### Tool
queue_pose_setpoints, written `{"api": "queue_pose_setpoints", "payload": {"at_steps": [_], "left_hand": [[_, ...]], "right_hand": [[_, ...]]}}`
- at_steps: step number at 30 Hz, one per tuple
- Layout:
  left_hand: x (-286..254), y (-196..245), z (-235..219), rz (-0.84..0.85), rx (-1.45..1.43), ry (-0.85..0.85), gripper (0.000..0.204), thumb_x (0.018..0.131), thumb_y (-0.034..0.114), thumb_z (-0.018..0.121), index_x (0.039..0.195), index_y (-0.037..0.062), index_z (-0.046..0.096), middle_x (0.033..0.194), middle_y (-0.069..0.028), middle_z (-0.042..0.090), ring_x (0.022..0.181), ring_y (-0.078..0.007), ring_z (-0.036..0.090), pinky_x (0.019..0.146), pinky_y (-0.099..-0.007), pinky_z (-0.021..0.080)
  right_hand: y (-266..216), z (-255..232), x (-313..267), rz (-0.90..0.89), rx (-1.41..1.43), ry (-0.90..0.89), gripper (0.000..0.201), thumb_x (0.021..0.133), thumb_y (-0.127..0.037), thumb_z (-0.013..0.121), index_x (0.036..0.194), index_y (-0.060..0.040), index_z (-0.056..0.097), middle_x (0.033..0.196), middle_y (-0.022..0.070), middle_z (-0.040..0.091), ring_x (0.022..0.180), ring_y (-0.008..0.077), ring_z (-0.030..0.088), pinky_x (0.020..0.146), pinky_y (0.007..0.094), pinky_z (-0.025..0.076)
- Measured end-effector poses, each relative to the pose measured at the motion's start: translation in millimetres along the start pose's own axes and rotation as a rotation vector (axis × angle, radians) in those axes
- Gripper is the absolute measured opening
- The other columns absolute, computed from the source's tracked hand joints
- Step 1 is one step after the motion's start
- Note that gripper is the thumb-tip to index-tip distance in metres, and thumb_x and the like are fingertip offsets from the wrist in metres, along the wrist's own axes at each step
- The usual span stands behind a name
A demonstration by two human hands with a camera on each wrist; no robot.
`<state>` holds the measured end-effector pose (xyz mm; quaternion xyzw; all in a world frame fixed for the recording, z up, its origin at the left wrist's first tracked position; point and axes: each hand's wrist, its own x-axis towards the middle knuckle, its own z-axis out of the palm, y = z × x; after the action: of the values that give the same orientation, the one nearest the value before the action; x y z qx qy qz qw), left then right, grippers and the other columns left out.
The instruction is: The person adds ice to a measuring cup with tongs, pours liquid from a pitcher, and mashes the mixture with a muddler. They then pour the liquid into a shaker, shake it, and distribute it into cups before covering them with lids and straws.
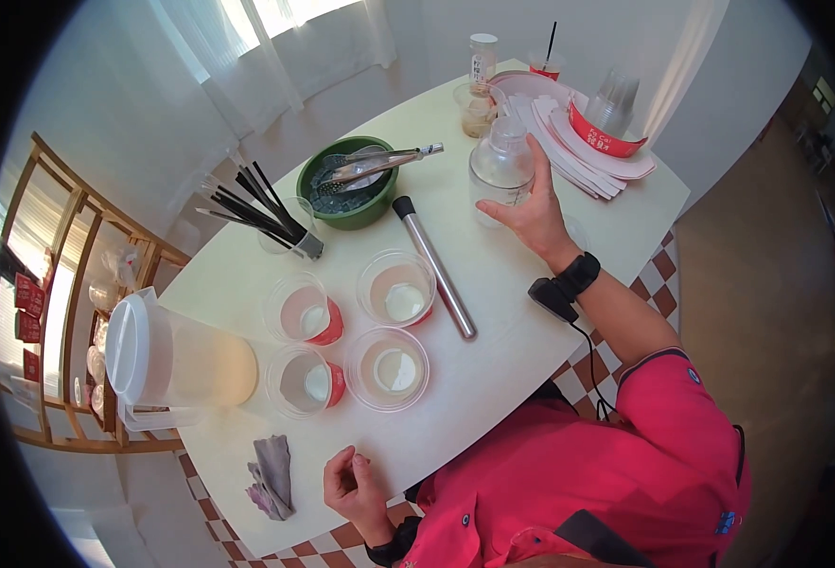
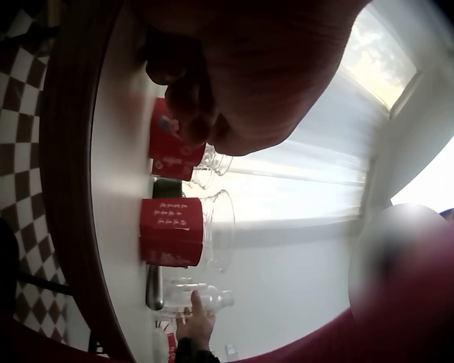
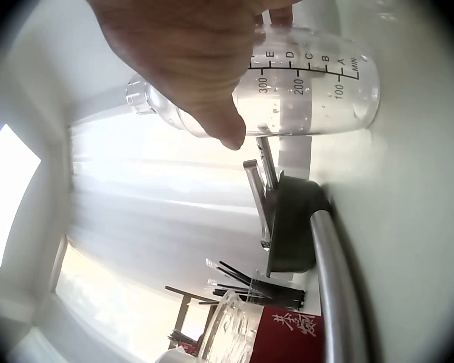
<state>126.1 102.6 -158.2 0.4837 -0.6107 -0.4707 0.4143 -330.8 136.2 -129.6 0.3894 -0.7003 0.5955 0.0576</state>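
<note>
My right hand (image 1: 540, 216) grips a clear cocktail shaker (image 3: 325, 94) with measuring marks on its side. The shaker stands upright at the far right of the table, its narrower top still on, with droplets on the wall. My left hand (image 1: 357, 488) is by the near table edge, fingers loosely curled, holding nothing. Several clear plastic cups with red sleeves, among them the nearest cup (image 1: 389, 383), stand between the two hands. A steel muddler (image 1: 441, 275) with a black end lies to the left of the shaker.
A green basin (image 1: 365, 218) holds tongs and strainers. Black straws (image 1: 271, 213) lean in a container. At the left stands a lidded pitcher (image 1: 195, 355) of pale liquid; a grey cloth (image 1: 272, 473) lies nearby. Pink cup sleeves (image 1: 569, 151) and stacked cups (image 1: 614, 102) occupy the back right.
</note>
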Motion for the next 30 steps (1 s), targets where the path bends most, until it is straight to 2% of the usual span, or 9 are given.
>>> {"api": "queue_pose_setpoints", "payload": {"at_steps": [5,8,10,12,15,18,24,27,30], "left_hand": [[0,-2,0,0.018,0.011,-0.025,0.013,0.095,0.001,0.068,0.107,-0.0021,0.069,0.084,-0.003,0.065,0.074,-0.0087,0.06,0.068,-0.0224,0.048],[2,0,4,0.089,0.006,-0.025,0.012,0.094,0.0,0.068,0.106,-0.0026,0.069,0.084,-0.0033,0.066,0.074,-0.0083,0.059,0.068,-0.0221,0.047],[4,-4,4,0.122,0.041,-0.038,0.011,0.094,-0.001,0.068,0.104,-0.003,0.07,0.083,-0.0026,0.065,0.073,-0.0072,0.058,0.067,-0.0214,0.046],[1,-5,4,0.122,0.066,-0.028,0.01,0.094,-0.001,0.069,0.103,-0.0032,0.07,0.082,-0.0015,0.064,0.072,-0.0058,0.055,0.065,-0.0204,0.044],[1,3,4,0.102,0.078,-0.025,0.009,0.093,0.0,0.069,0.102,-0.003,0.071,0.082,-0.0001,0.064,0.071,-0.0051,0.054,0.065,-0.0203,0.043],[1,6,3,0.069,0.063,-0.026,0.01,0.094,0.001,0.069,0.103,-0.0022,0.072,0.085,0.0001,0.065,0.075,-0.0062,0.056,0.07,-0.022,0.046],[0,2,3,0.11,0.071,-0.03,0.01,0.094,0.003,0.071,0.102,-0.0018,0.072,0.081,0.0017,0.065,0.072,-0.0043,0.055,0.068,-0.0207,0.045],[2,-1,10,0.187,0.085,0.03,0.007,0.092,0.002,0.073,0.098,-0.0006,0.073,0.066,0.007,0.057,0.058,0.0004,0.042,0.053,-0.0187,0.032],[2,1,12,0.194,0.081,0.026,0.007,0.091,0.003,0.075,0.097,0.0,0.073,0.063,0.0071,0.055,0.056,0.0006,0.04,0.051,-0.0193,0.031]], "right_hand": [[-28,-14,-19,-0.019,-0.113,0.116,0.104,0.078,-0.019,0.088,0.157,-0.0017,0.023,0.154,0.0209,0.037,0.144,0.033,0.038,0.117,0.0465,0.035],[-48,-26,-45,-0.011,0.012,0.146,0.083,0.085,-0.012,0.082,0.152,-0.0015,0.034,0.149,0.0178,0.045,0.136,0.0275,0.048,0.109,0.0423,0.043],[-60,-28,-69,0.124,0.277,0.071,0.053,0.092,-0.006,0.073,0.14,-0.0002,0.05,0.131,0.0138,0.061,0.118,0.0198,0.061,0.098,0.0345,0.05],[-62,-30,-98,0.267,0.37,-0.118,0.028,0.096,-0.005,0.069,0.123,0.0011,0.063,0.103,0.0072,0.07,0.09,0.0123,0.067,0.08,0.0276,0.054],[-73,-24,-131,0.417,0.34,-0.278,0.012,0.097,-0.006,0.069,0.106,0.0022,0.07,0.078,-0.0001,0.067,0.07,0.0058,0.062,0.064,0.022,0.05],[-68,-12,-147,0.353,0.238,-0.321,0.01,0.097,-0.007,0.07,0.1,0.0021,0.072,0.069,-0.0047,0.061,0.06,0.0009,0.051,0.054,0.019,0.04],[-61,-11,-145,0.317,0.243,-0.382,0.01,0.097,-0.008,0.07,0.099,0.0015,0.073,0.064,-0.0087,0.054,0.057,-0.0007,0.039,0.052,0.0191,0.029],[-62,-10,-146,0.266,0.204,-0.42,0.01,0.099,-0.006,0.067,0.101,0.003,0.071,0.066,-0.0106,0.05,0.059,-0.0018,0.038,0.052,0.0193,0.027],[-62,-9,-146,0.26,0.211,-0.424,0.01,0.099,-0.006,0.068,0.101,0.0032,0.071,0.067,-0.0113,0.048,0.059,-0.0017,0.036,0.053,0.0196,0.025]]}}
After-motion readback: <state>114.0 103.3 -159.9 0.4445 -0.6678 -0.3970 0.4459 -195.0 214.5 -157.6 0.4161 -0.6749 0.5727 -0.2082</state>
